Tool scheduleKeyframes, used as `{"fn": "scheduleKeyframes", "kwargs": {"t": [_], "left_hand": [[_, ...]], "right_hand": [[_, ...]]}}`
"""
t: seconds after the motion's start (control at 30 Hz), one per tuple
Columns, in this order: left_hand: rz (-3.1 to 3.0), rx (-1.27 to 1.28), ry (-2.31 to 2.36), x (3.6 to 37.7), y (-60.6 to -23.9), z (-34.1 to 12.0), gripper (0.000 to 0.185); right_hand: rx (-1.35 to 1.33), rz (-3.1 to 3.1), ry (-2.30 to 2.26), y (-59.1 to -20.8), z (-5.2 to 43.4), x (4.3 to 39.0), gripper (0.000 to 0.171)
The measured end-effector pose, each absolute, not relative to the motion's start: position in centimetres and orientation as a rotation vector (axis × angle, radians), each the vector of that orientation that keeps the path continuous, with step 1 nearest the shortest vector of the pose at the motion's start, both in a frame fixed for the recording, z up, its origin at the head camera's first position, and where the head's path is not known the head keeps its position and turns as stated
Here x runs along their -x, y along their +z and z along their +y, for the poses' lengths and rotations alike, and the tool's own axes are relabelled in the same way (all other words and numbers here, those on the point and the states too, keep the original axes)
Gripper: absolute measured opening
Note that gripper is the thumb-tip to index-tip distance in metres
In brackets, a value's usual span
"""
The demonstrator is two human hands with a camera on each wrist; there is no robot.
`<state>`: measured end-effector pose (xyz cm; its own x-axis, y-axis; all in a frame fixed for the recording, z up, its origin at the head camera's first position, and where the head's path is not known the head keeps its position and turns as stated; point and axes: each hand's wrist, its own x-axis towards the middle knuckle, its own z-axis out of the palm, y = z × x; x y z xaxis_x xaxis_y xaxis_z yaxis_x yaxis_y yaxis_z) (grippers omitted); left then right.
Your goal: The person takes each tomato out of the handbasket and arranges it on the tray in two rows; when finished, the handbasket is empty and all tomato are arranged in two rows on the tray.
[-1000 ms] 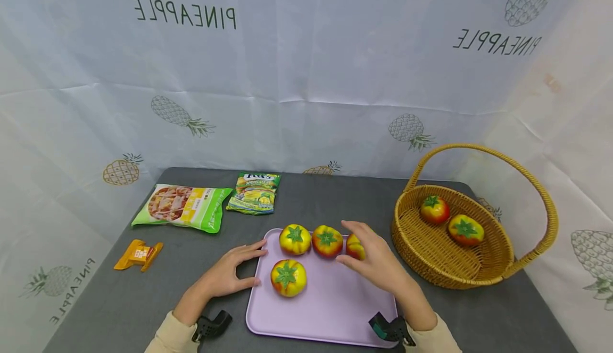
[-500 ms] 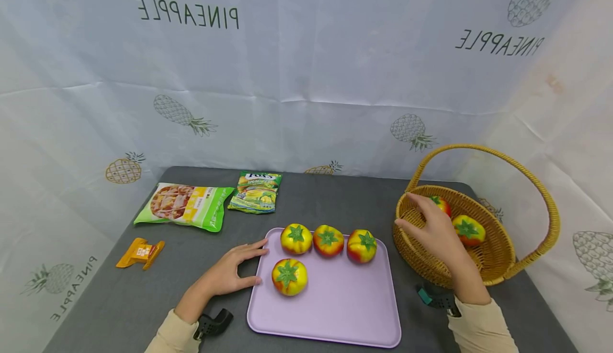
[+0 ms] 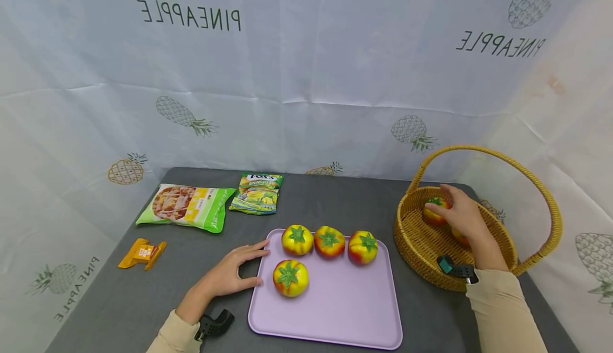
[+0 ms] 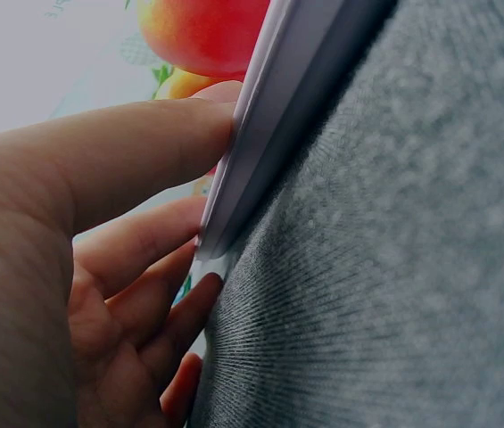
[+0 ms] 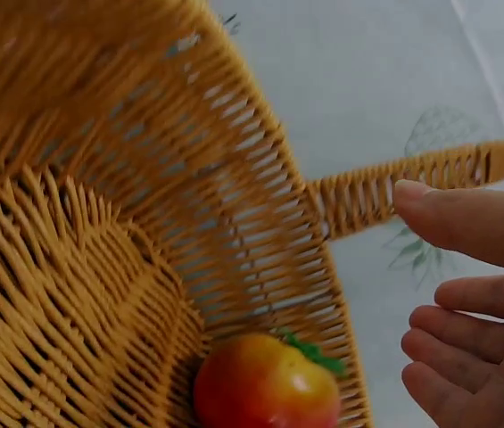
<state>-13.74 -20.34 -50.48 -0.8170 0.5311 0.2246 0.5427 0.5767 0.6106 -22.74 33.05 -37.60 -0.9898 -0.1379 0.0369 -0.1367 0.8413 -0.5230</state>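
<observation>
My left hand (image 3: 225,274) rests at the left edge of a lilac tray (image 3: 345,305), thumb and fingertips at its rim (image 4: 250,125). Three red-and-yellow tomatoes with green star-shaped tops line the tray's back edge, the middle one (image 3: 329,242) between two others. One more tomato (image 3: 290,278) sits in front of them at the left. Over the wicker basket (image 3: 419,252), my right hand (image 3: 463,215) has its thumb and fingers spread above a tomato (image 3: 433,213). A gap shows between that hand and the tomato (image 5: 265,383) in the right wrist view. Another basket tomato (image 3: 458,237) is mostly hidden by the hand.
The basket's tall handle (image 3: 541,188) arches over its right side. A green food bag (image 3: 187,206), a lemon-printed packet (image 3: 257,193) and a small orange wrapped snack (image 3: 142,254) lie on the dark table (image 3: 201,249) at left and back. A pineapple-print cloth (image 3: 330,65) hangs behind.
My right hand has left the right-hand tomato on the tray and moved right, into the basket area above the tomato there. My left hand has stayed at the tray's edge.
</observation>
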Motion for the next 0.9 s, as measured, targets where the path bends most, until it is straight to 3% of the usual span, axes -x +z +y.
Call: {"fn": "scheduleKeyframes", "kwargs": {"t": [0.33, 0.9], "left_hand": [[-2.776, 0.95, -1.094, 13.6, -50.3, -20.3, 0.059], [-2.802, 0.935, -1.093, 13.6, -50.3, -20.2, 0.06]], "right_hand": [[0.157, 2.881, -0.706, -39.2, 34.7, 25.1, 0.084], [0.175, 2.937, -0.634, -40.2, 35.6, 25.6, 0.081]]}}
